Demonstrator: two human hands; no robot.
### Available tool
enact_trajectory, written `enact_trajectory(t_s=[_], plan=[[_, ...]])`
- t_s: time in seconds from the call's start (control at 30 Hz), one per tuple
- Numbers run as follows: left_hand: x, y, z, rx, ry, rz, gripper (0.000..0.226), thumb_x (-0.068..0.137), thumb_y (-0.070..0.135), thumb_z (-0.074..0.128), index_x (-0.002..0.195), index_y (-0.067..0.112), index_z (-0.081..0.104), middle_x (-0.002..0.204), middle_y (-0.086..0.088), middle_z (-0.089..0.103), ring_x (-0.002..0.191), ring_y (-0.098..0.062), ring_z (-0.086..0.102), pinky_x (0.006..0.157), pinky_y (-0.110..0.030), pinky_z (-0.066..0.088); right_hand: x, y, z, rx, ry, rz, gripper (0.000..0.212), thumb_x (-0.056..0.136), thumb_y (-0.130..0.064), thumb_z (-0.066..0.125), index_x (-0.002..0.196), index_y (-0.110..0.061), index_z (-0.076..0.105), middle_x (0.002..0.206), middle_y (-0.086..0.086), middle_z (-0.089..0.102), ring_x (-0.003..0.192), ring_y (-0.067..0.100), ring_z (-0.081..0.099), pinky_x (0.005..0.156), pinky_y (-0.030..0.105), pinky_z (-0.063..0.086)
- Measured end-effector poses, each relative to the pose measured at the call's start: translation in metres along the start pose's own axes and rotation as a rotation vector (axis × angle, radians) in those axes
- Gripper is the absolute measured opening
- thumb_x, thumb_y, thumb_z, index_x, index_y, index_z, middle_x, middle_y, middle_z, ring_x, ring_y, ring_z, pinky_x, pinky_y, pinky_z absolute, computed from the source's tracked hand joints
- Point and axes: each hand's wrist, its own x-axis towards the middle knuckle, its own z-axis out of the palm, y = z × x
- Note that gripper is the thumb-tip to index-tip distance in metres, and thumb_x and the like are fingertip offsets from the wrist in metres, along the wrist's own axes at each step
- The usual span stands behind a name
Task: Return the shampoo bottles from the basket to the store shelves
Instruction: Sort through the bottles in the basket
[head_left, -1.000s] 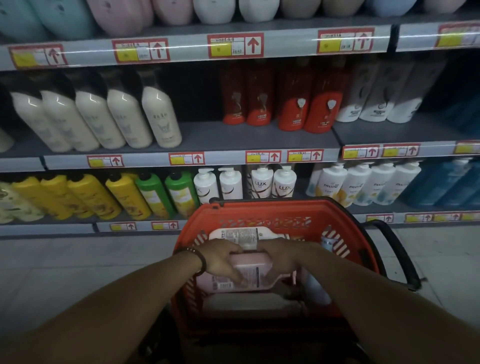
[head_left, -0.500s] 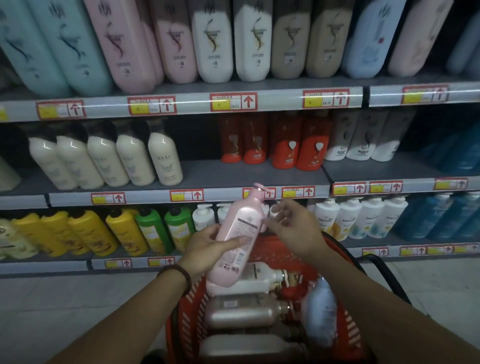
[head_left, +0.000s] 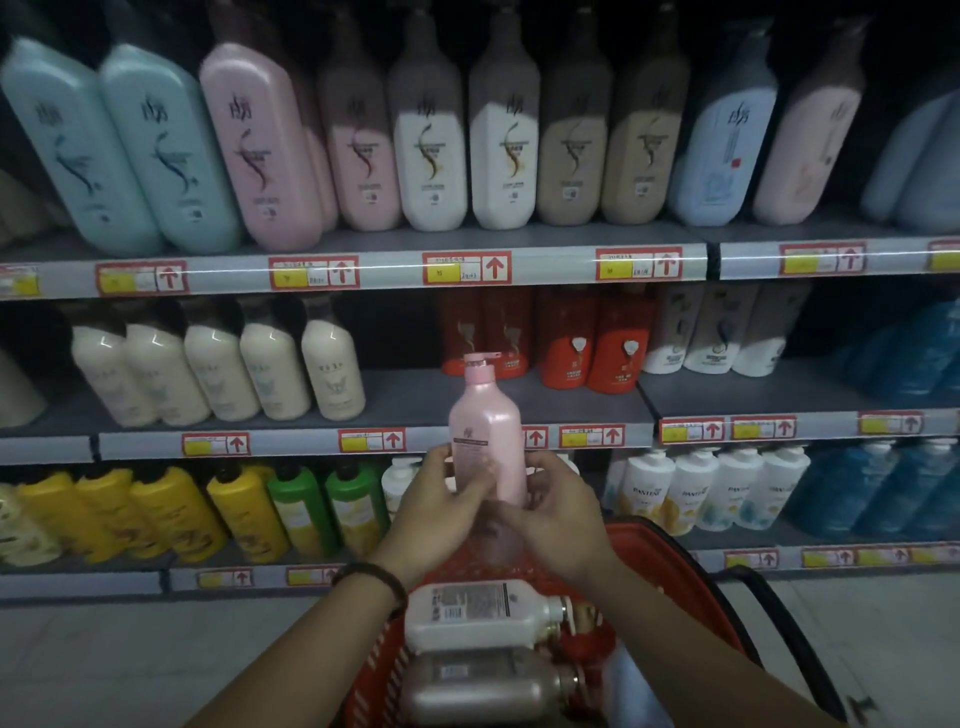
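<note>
Down in the red basket (head_left: 660, 545) a white bottle (head_left: 478, 613) and a beige bottle (head_left: 478, 691) lay on their sides, and just above, the left hand (head_left: 436, 514) and right hand (head_left: 561, 514) curled their fingers round the upright pink bottle (head_left: 485, 431), held before the middle shelf (head_left: 405, 400).

Dim aisle, blurred, bowed edges.

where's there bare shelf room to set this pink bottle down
The middle shelf has a bare gap between the cream bottles and the red bottles, just above the held pink bottle. The top shelf and bottom shelf are packed.
</note>
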Motion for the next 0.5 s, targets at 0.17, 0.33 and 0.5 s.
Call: enact_trajectory(t_s=[0.17,0.33,0.5], plan=[[0.005,-0.001,0.005,-0.367,-0.025,-0.043,0.056,0.083,0.05,0.084,0.13,0.024,0.067,0.123,-0.002,0.078,0.104,-0.019,0.08,0.086,-0.039,0.067,-0.007,-0.011,-0.002,-0.257,0.079,-0.255,0.058,0.075,-0.058,0.088,0.129,-0.045,0.072,0.1,-0.024,0.075,0.085,-0.005,0.069,0.072,0.016,0.053],[0.016,0.005,-0.006,-0.436,0.021,-0.007,0.081,0.063,0.04,0.103,0.129,0.011,0.066,0.116,-0.015,0.08,0.104,-0.032,0.08,0.088,-0.047,0.066,-0.002,0.001,-0.008,-0.049,-0.045,-0.336,0.046,0.093,-0.032,0.085,0.138,-0.035,0.075,0.102,-0.017,0.062,0.094,0.01,0.067,0.081,0.02,0.054],[0.023,0.016,-0.026,-0.503,0.057,0.059,0.07,0.061,0.024,0.092,0.125,0.007,0.068,0.117,-0.021,0.078,0.11,-0.041,0.077,0.098,-0.062,0.061,0.005,-0.015,-0.008,0.192,-0.071,-0.218,0.045,0.102,-0.029,0.076,0.146,-0.038,0.067,0.124,-0.017,0.065,0.118,0.012,0.068,0.088,0.022,0.059]])
